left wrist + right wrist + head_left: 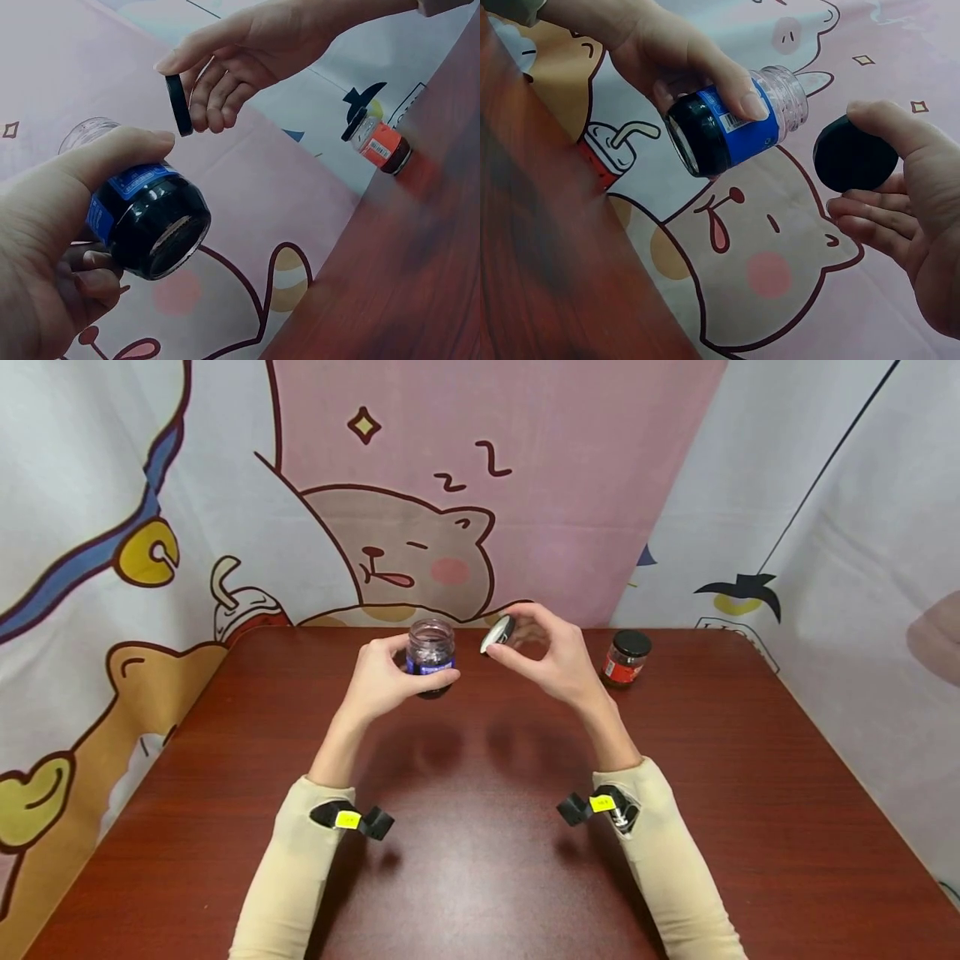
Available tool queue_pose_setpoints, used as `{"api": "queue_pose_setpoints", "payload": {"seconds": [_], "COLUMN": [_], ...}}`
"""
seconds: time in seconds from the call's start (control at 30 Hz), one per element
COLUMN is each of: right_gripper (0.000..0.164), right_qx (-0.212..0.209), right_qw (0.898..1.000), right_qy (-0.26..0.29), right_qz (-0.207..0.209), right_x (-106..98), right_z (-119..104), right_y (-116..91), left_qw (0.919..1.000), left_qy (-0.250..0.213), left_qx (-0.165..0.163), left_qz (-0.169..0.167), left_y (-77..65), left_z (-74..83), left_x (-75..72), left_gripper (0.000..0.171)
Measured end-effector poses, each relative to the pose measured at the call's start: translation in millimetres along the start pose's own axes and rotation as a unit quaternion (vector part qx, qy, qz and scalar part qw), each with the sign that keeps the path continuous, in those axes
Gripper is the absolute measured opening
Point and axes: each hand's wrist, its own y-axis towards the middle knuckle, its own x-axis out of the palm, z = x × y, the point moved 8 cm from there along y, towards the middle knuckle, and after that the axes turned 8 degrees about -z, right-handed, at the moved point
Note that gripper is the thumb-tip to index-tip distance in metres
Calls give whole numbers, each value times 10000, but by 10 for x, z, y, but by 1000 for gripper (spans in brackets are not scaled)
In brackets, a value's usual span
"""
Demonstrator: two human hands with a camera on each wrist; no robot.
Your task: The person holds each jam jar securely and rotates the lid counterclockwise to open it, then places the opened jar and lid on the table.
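My left hand (381, 678) grips a glass jar (431, 647) with a blue label, its threaded mouth uncovered and dark contents in its lower part. The thumb lies across the label in the right wrist view, and the jar (731, 124) is held above the table. To its right, my right hand (551, 652) pinches a round black lid (498, 634) at the edge between thumb and fingers. The lid's pale inner side faces the jar in the head view; its black top (855, 156) shows in the right wrist view. Lid and jar are apart.
A second jar (626, 658) with a red label and black lid stands on the reddish-brown wooden table (480, 860), right of my right hand. Behind the table hangs a cartoon-printed cloth (585, 468). Both forearms carry small black wrist mounts (352, 818).
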Motion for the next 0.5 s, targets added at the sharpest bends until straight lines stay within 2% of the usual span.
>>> {"api": "queue_pose_setpoints", "payload": {"seconds": [0.3, 0.5], "right_gripper": [48, 52], "right_qx": [516, 718], "right_qw": [9983, 9964], "right_qy": [259, 452], "right_qz": [57, 34], "right_x": [175, 297], "right_z": [198, 326], "right_y": [48, 66], "left_qw": [9982, 9952], "left_qy": [252, 421], "left_qx": [-345, -504], "left_qz": [418, 728], "left_y": [-17, -24], "left_z": [-172, -288], "left_x": [-138, -237], "left_gripper": [46, 49]}}
